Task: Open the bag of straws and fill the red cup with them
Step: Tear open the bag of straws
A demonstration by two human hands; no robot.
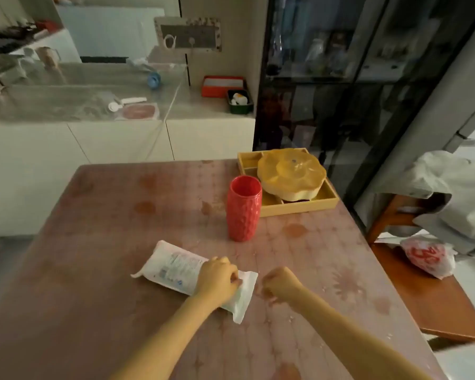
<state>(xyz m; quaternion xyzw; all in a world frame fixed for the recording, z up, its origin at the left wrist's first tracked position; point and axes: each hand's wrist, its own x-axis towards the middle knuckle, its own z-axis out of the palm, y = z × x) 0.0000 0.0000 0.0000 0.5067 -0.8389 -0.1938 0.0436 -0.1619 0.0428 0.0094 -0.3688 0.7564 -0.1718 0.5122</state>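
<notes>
The white printed plastic bag of straws [173,267] lies flat on the brown patterned bench [107,229]. The left hand [220,278] grips its sealed end, likely to steady it for tearing. The right hand [281,282], curled on nothing, sits just beside. The tall red dimpled cup [244,208] stands upright nearby.

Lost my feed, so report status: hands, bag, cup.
Left hand grips bag near its end, bag flat on table. Right hand fisted, empty, beside it. Cup upright beyond, no straws showing, nothing between.

White straw bag [176,267] lies flat, sealed; textured red cup [243,207] upright behind it
</notes>
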